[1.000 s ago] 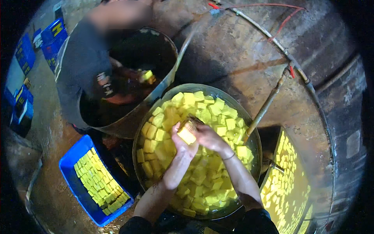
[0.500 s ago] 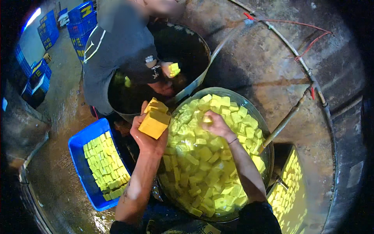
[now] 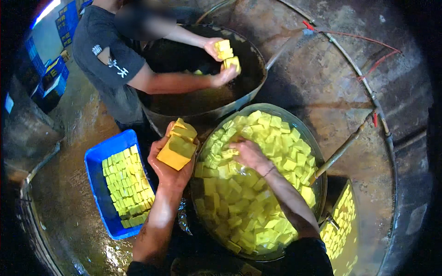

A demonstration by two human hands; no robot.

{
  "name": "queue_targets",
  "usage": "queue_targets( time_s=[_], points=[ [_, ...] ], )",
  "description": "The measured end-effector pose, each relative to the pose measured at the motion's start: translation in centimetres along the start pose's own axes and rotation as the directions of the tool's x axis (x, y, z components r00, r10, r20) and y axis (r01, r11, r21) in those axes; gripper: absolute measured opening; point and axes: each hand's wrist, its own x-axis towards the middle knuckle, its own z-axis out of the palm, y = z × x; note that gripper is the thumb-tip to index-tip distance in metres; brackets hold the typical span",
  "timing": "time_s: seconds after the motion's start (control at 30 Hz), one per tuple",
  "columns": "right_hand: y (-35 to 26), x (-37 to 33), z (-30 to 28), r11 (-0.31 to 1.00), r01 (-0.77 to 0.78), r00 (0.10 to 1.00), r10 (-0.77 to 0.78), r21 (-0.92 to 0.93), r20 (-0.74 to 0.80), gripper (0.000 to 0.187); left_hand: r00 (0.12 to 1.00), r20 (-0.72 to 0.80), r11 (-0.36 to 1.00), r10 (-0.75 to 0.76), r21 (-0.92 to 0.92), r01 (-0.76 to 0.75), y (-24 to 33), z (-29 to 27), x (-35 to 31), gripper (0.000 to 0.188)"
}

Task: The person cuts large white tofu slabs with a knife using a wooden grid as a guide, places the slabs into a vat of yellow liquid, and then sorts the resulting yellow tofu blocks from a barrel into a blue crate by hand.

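My left hand point(image 3: 169, 158) is raised between the blue crate and the round tub, closed around a small stack of deep-yellow tofu blocks point(image 3: 177, 152). The stack lies across palm and fingers, one large block nearest me. Inside the round metal tub point(image 3: 322, 202), my right hand point(image 3: 250, 154) reaches in at the surface of the yellow liquid. Its fingers curl over a yellow tofu block point(image 3: 228, 153), their tips partly hidden by liquid and blocks. Many paler yellow tofu blocks point(image 3: 258, 209) fill the tub around it.
Across from me a co-worker point(image 3: 110, 64) holds yellow blocks point(image 3: 224, 49) in both hands over a dark vat point(image 3: 202, 103). Left of my forearm stands a blue crate point(image 3: 94, 184) with rows of blocks. A pole point(image 3: 343, 152) leans on the tub; another block-filled container point(image 3: 343, 221) sits lower right.
My right hand has shifted a little left and nearer me in the tub. My left hand keeps its stack. The co-worker has moved left and now holds blocks up in both hands.
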Motion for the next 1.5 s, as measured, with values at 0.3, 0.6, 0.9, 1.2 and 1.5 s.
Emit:
queue_targets(
  time_s=[0.3,0.6,0.9,1.2,1.5],
  points=[
    [-5.9,-4.1,-2.9,0.234,-0.041,0.995,0.095,0.971,0.020,0.028,0.994,0.027,0.994,0.105,0.017,-0.106,5.6,-7.5,-2.6,0.046],
    [-24.8,-1.4,0.2,0.354,-0.011,0.996,0.088,0.935,-0.022,0.033,0.970,-0.231,0.992,0.072,-0.084,-0.094,5.8,-10.2,-6.2,0.040],
    [-35.0,1.8,3.6,0.896,0.263,0.956,-0.190,0.359,-0.225,0.074,0.969,-0.249,0.979,0.007,-0.197,-0.058,11.6,-17.7,-10.9,0.037],
    [-38.7,5.9,21.3,0.099,-0.559,0.737,-0.396,0.823,0.548,0.059,0.864,-0.501,0.995,-0.045,-0.095,-0.003,18.6,-28.3,-15.3,0.068],
    [-46.2,8.4,41.2,0.861,-0.236,0.803,-0.088,0.450,0.590,0.065,0.605,-0.389,0.506,0.695,0.862,-0.027,29.8,-30.9,-20.0,0.040]
  ],
)
